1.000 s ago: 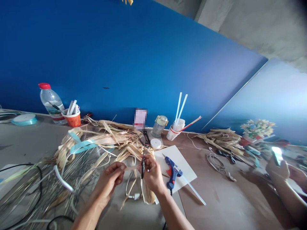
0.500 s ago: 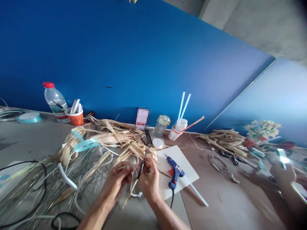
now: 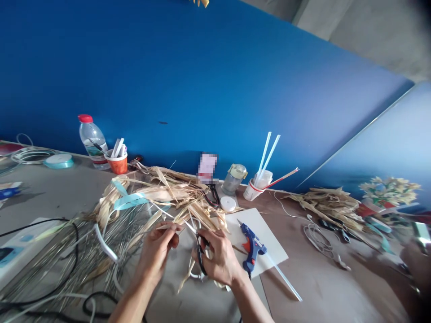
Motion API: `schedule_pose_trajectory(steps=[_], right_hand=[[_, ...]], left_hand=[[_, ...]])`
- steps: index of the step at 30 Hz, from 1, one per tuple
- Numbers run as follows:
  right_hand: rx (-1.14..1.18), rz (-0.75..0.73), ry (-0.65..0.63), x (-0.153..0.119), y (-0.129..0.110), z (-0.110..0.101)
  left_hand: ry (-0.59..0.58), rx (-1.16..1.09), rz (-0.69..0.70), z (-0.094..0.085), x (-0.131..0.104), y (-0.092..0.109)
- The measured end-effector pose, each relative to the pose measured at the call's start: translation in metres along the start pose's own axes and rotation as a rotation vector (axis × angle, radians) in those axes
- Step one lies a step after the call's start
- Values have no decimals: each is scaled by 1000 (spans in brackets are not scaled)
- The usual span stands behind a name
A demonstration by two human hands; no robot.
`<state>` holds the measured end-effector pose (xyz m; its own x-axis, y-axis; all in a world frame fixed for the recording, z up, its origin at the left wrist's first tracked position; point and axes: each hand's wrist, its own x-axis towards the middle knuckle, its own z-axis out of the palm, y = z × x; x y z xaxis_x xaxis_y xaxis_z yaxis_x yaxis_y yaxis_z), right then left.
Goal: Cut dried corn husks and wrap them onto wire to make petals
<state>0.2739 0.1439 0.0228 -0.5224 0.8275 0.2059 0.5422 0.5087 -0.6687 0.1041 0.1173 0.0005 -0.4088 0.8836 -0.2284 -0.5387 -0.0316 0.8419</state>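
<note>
Your right hand [image 3: 218,258] has its grip closed around the black handles of the scissors [image 3: 200,255], fingers curled through or about the loops; the blades point up and leftward. Your left hand [image 3: 156,246] has its grip pinched nearly shut, thumb against fingertips, on a pale strip [image 3: 172,226] that lies just beside the blades; you cannot tell here whether metal touches it.

Past your fingers, the dried husks [image 3: 168,194] spread in a loose heap, a light-blue ribbon [image 3: 129,202] lying across their left part. Thin wires [image 3: 104,246] fan out to the left of your left wrist. Near your right hand, the blue glue gun [image 3: 254,246] rests on a white sheet [image 3: 276,253], a clear glue stick poking from its back over the tabletop [image 3: 303,273].

Farther back stand the glass jar [image 3: 233,180], the white paper cup [image 3: 252,192] with two clear sticks upright, and, to your left, the red-capped bottle [image 3: 92,140] beside an orange cup [image 3: 117,163]. At far right, a co-worker's blurred hand [image 3: 415,262] shows.
</note>
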Motion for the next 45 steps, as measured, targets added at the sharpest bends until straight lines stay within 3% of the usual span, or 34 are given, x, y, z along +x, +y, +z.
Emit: schedule_pose_trajectory(steps=[6,26,45], right_hand=[[-54,1,-107,1,-3,-1],[-83,-20,-125,2,-9,-2],[-166,-27,-164,3,-9,-4]], left_hand=[[9,14,18,0,1,0],[-12,123,71,-1,3,-3],[-27,486,216,-10,2,-3]])
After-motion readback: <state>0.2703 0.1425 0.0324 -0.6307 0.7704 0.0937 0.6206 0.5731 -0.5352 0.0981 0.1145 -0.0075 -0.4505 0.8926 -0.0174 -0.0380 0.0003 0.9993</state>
